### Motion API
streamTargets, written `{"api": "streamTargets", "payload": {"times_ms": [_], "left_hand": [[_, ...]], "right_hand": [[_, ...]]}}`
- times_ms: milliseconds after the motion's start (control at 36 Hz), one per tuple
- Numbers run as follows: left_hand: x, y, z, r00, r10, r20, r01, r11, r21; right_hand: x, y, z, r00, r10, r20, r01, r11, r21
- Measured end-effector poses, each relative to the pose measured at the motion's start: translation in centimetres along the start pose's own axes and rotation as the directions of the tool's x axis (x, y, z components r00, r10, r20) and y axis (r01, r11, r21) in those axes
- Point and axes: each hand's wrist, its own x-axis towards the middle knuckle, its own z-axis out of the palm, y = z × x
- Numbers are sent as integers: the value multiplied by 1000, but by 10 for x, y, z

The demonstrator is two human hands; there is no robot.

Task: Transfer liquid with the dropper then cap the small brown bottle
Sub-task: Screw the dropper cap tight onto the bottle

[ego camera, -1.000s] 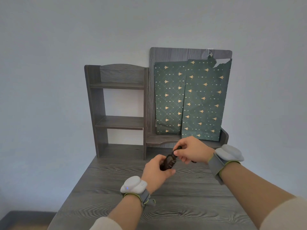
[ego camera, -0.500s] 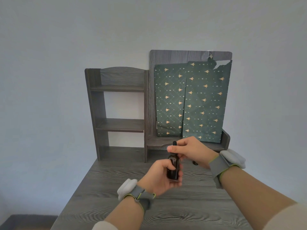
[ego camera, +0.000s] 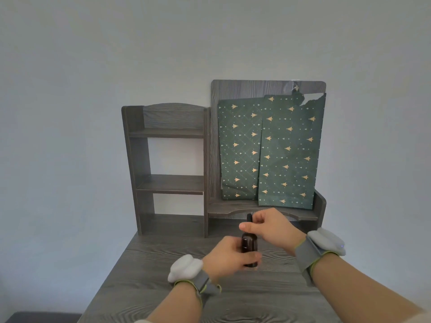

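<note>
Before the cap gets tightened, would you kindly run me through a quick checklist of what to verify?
1. Left hand grips the brown bottle: ok.
2. Bottle upright: ok.
3. Right hand pinches the dropper cap: ok.
4. Cap in line above the bottle: ok.
5. Cap fully screwed down: cannot tell, fingers hide the neck.
6. Spilled liquid on the table: none visible, ok.
</note>
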Motion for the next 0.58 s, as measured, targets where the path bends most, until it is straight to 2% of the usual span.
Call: {"api": "streamTargets", "payload": {"times_ms": [56, 111, 167, 194, 278, 389, 472, 583], "left_hand": [[2, -2, 6, 985, 54, -166, -27, 987, 158], [3, -4, 13, 924, 122, -362, -16, 959, 283], [3, -4, 19, 865, 168, -473, 2, 941, 338], [3, -4, 19, 857, 161, -489, 6, 947, 322], [5, -1, 15, 925, 66, -373, -4, 986, 166], [2, 0, 3, 984, 28, -176, -35, 999, -34], [3, -1, -3, 988, 62, -138, -63, 998, -1], [5, -3, -1, 969, 124, -212, -105, 990, 98]], "right_hand": [[0, -3, 1, 999, -17, -33, 16, 1000, -26], [2, -5, 2, 998, -29, -58, 27, 999, -46], [4, -9, 4, 996, -40, -75, 34, 997, -75], [4, -10, 5, 995, -47, -89, 40, 996, -86], [3, -10, 6, 991, -62, -114, 49, 992, -117], [1, 1, -3, 999, -33, -41, 32, 999, -42], [1, 5, -5, 999, -19, -43, 18, 999, -31], [2, 2, 0, 995, -45, -84, 37, 995, -90]]}}
